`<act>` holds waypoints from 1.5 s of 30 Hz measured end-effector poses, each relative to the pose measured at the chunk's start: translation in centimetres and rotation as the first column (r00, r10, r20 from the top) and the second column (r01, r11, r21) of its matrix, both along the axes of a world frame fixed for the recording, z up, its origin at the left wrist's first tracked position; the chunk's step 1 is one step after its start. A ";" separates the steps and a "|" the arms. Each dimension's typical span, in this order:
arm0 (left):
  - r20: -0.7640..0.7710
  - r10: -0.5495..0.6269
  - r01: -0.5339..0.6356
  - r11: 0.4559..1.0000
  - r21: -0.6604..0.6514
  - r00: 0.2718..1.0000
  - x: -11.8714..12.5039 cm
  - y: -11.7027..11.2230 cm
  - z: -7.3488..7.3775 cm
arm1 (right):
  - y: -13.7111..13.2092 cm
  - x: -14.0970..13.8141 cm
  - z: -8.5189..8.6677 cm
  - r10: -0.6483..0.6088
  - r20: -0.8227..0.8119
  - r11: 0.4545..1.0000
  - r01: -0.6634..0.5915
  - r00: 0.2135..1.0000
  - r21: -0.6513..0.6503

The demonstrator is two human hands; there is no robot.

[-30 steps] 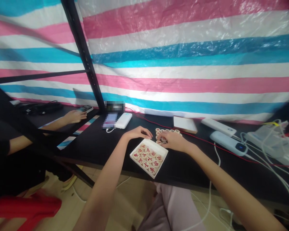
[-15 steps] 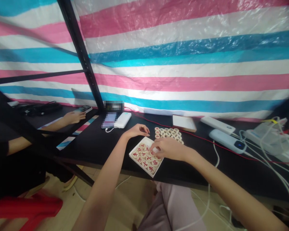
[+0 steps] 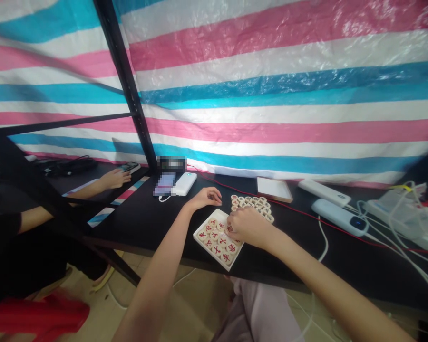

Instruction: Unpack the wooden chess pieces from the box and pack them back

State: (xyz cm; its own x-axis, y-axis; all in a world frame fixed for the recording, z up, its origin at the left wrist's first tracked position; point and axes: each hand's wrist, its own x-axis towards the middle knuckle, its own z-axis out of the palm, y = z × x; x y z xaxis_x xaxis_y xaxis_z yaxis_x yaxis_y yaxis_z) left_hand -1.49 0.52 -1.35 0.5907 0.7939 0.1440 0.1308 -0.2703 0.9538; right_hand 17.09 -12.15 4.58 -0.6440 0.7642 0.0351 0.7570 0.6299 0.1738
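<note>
A shallow white box [image 3: 201, 241] lies turned at an angle near the table's front edge, with rows of round Chinese chess pieces [image 3: 214, 234] in it, marked in red. My right hand [image 3: 251, 227] reaches over the box's right side. Its fingers are closed down on a red-marked piece [image 3: 229, 229] in the upper right part; the fingertips are partly hidden. Behind the box, my left hand [image 3: 206, 196] rests on the table, loosely curved, holding nothing. More round pieces [image 3: 253, 202] stand in rows behind my right hand, partly covered by it.
A shallow tray-like lid [image 3: 274, 189] lies at the back. White power banks [image 3: 324, 191] and cables are on the right. Left of my hands are a phone [image 3: 165, 183] and another power bank [image 3: 186, 184]. Beyond the black post [image 3: 128, 85], another person's hand [image 3: 116, 179] touches a phone.
My right hand's fingers have drawn together and lowered onto the pieces. My left hand stays behind the box. The whole view has shifted slightly.
</note>
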 end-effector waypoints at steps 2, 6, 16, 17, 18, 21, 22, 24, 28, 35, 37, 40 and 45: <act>0.003 0.027 -0.027 0.999 0.025 1.000 0.0 0.0 0.0 | 0.8 0.6 0.6 -0.029 -0.064 1.000 0.029 0.998 -0.003; 0.040 0.091 -0.092 0.995 0.037 0.995 0.0 0.1 0.1 | 4.0 1.7 1.4 -0.129 -0.171 0.991 0.134 0.977 0.017; 0.038 0.140 -0.142 0.988 0.059 0.989 -0.2 0.2 0.2 | 10.6 0.6 -1.9 -0.178 -0.183 0.982 0.187 0.967 0.035; 0.038 0.134 -0.135 0.990 0.045 0.990 -0.2 0.2 0.2 | 10.7 0.7 -2.1 -0.186 -0.179 0.980 0.195 0.966 0.036; 0.036 0.131 -0.133 0.991 0.031 0.991 -0.1 0.2 0.2 | 10.8 0.8 -2.3 -0.196 -0.172 0.978 0.205 0.965 0.032; 0.036 0.142 -0.143 0.990 0.014 0.989 0.0 0.2 0.3 | 10.8 1.3 -2.5 -0.215 -0.145 0.976 0.219 0.966 0.015; 0.036 0.147 -0.148 0.989 0.019 0.988 0.0 0.2 0.3 | 10.7 1.4 -2.6 -0.213 -0.141 0.976 0.218 0.967 0.016; 0.034 0.152 -0.153 0.987 0.038 0.988 0.0 0.3 0.2 | 10.5 1.5 -2.6 -0.202 -0.147 0.978 0.208 0.968 0.029; 0.031 0.153 -0.154 0.986 0.070 0.988 0.0 0.5 0.1 | 9.7 1.7 -2.4 -0.181 -0.181 0.979 0.195 0.967 0.059; 0.027 0.133 -0.135 0.987 0.090 0.991 -0.1 0.8 -0.3 | 9.7 3.2 -2.3 -0.230 -0.143 0.971 0.238 0.963 0.041; 0.018 0.140 -0.141 0.986 0.088 0.990 -0.1 0.8 -0.3 | 10.2 3.7 -2.6 -0.263 -0.137 0.965 0.263 0.955 -0.019; 0.001 0.144 -0.144 0.986 0.084 0.990 -0.1 0.8 -0.3 | 10.7 4.4 -3.2 -0.285 -0.173 0.958 0.277 0.943 -0.070; -0.016 0.144 -0.143 0.987 0.072 0.989 0.0 0.6 -0.1 | 10.7 4.9 -3.7 -0.303 -0.218 0.953 0.294 0.928 -0.072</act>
